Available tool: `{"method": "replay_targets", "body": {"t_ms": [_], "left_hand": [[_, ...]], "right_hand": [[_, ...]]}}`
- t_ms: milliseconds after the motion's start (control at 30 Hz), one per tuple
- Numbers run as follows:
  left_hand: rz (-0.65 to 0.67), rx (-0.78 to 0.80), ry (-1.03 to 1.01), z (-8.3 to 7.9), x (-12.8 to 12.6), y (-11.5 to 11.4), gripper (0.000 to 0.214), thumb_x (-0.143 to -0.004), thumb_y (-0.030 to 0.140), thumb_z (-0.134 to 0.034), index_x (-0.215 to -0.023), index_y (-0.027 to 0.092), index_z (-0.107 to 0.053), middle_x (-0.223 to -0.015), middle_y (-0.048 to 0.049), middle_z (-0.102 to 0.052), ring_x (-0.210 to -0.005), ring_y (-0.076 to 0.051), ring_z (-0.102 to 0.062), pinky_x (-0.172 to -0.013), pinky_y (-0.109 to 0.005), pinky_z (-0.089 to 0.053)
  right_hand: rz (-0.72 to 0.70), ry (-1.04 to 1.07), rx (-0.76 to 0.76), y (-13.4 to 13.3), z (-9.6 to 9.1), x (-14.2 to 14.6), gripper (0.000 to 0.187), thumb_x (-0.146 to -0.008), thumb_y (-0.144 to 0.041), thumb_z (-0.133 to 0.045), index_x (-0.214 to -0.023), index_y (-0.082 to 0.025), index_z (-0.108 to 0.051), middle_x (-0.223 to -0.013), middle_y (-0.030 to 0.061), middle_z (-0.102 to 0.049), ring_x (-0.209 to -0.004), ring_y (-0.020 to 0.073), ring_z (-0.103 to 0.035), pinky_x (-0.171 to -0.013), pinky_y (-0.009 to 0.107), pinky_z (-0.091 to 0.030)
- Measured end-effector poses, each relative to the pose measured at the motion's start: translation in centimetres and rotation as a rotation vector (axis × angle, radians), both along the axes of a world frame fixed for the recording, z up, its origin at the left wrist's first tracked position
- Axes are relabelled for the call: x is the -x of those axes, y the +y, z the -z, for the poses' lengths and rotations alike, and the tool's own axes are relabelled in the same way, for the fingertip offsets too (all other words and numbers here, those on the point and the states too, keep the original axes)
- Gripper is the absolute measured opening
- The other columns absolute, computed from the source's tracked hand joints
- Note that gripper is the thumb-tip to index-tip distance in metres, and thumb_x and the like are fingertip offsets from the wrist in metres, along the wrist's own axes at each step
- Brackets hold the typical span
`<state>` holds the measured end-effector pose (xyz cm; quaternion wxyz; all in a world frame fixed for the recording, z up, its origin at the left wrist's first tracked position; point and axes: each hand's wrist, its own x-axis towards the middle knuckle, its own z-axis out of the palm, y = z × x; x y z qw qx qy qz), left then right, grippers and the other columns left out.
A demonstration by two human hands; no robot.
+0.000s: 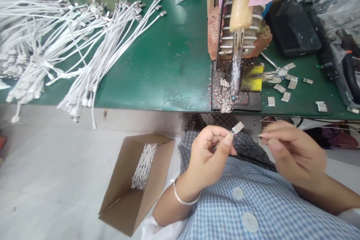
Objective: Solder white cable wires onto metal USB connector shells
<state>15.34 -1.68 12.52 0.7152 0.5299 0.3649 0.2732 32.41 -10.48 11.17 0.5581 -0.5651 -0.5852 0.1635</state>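
Note:
My left hand (pixel 213 150) is closed, with thumb and forefinger pinching a small metal USB plug (pixel 237 127) at its wire end. Thin coloured wires show at the fingertips, and the plug points up and to the right. To its right is my right hand (pixel 294 150), slightly blurred, apart from the plug. Its thumb and fingers are drawn together in a pinch; anything between them is too small to make out. Above both hands, a soldering iron (pixel 239 45) with a pale wooden handle hangs tip down over a dark plate (pixel 254 105) strewn with solder bits.
Bundles of white cables (pixel 92 67) cover the left of the green table (pixel 180 52). Loose USB plugs (pixel 286 96) and a yellow sponge (pixel 255 78) lie on the right, near a dark device (pixel 296 26). Below, a cardboard box (pixel 118 187) holds white cables (pixel 144 167).

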Motion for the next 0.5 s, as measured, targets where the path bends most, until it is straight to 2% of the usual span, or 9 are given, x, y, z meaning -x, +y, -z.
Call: {"method": "replay_targets", "body": {"t_ms": [67,167,233,300,367,433,500], "left_hand": [[0.013,0.011,-0.01,0.0,0.0,0.1,0.018,-0.094,0.034,-0.062,-0.088,0.017,-0.061,-0.063,0.0001,-0.066,-0.058,-0.01,-0.06,-0.057,-0.02,-0.047],[0.022,0.03,-0.007,-0.1,0.1,0.2,0.018,-0.094,0.034,-0.064,-0.087,0.017,-0.062,-0.063,0.0002,-0.066,-0.056,-0.009,-0.059,-0.058,-0.02,-0.047],[0.003,0.065,0.011,-0.2,0.3,0.1,0.018,-0.092,0.034,-0.065,-0.085,0.018,-0.062,-0.061,0.001,-0.065,-0.054,-0.009,-0.056,-0.057,-0.021,-0.046],[-0.012,0.112,0.014,-0.1,0.5,0.1,0.019,-0.091,0.035,-0.068,-0.084,0.018,-0.063,-0.059,0.0018,-0.063,-0.054,-0.01,-0.055,-0.057,-0.021,-0.045],[0.002,0.153,-0.006,0.2,0.8,0.2,0.02,-0.089,0.038,-0.069,-0.085,0.019,-0.064,-0.058,0.0024,-0.063,-0.053,-0.01,-0.054,-0.056,-0.021,-0.043],[0.037,0.179,-0.022,0.6,1.1,0.3,0.02,-0.089,0.039,-0.069,-0.089,0.019,-0.066,-0.057,0.0026,-0.063,-0.053,-0.01,-0.054,-0.055,-0.021,-0.042],[0.071,0.188,-0.034,1.0,1.2,0.3,0.021,-0.09,0.04,-0.069,-0.092,0.019,-0.066,-0.057,0.0026,-0.063,-0.051,-0.009,-0.053,-0.053,-0.02,-0.04]], "right_hand": [[0.061,-0.007,-0.026,-0.1,-0.3,-0.6,0.035,-0.082,0.002,-0.055,-0.103,-0.023,-0.069,-0.077,0.0051,-0.061,-0.069,0.0176,-0.059,-0.057,0.032,-0.049],[0.113,-0.006,-0.075,-0.4,-0.5,-1.7,0.035,-0.083,0.001,-0.056,-0.103,-0.024,-0.071,-0.076,0.0051,-0.062,-0.067,0.0177,-0.059,-0.057,0.034,-0.048],[0.205,-0.004,-0.125,-0.7,-0.7,-3.1,0.029,-0.086,-0.003,-0.055,-0.1,-0.023,-0.072,-0.071,0.0037,-0.061,-0.062,0.0155,-0.057,-0.057,0.033,-0.047],[0.402,-0.027,-0.146,-1.0,-1.0,-5.4,0.017,-0.09,-0.01,-0.056,-0.086,-0.02,-0.07,-0.063,0.002,-0.056,-0.056,0.0129,-0.053,-0.054,0.031,-0.043],[0.656,-0.125,-0.106,-1.3,-1.5,-8.5,0.026,-0.093,-0.022,-0.055,-0.068,-0.018,-0.062,-0.058,0.002,-0.052,-0.054,0.0118,-0.052,-0.054,0.029,-0.04],[0.912,-0.335,0.048,-1.5,-2.0,-12.1,0.031,-0.092,-0.031,-0.053,-0.066,-0.016,-0.06,-0.059,0.003,-0.054,-0.056,0.0123,-0.052,-0.06,0.031,-0.041],[1.172,-0.527,0.177,-1.7,-2.4,-15.5,0.022,-0.079,-0.033,-0.066,-0.075,-0.012,-0.065,-0.057,0.0001,-0.048,-0.052,0.0129,-0.047,-0.06,0.032,-0.041]]}}
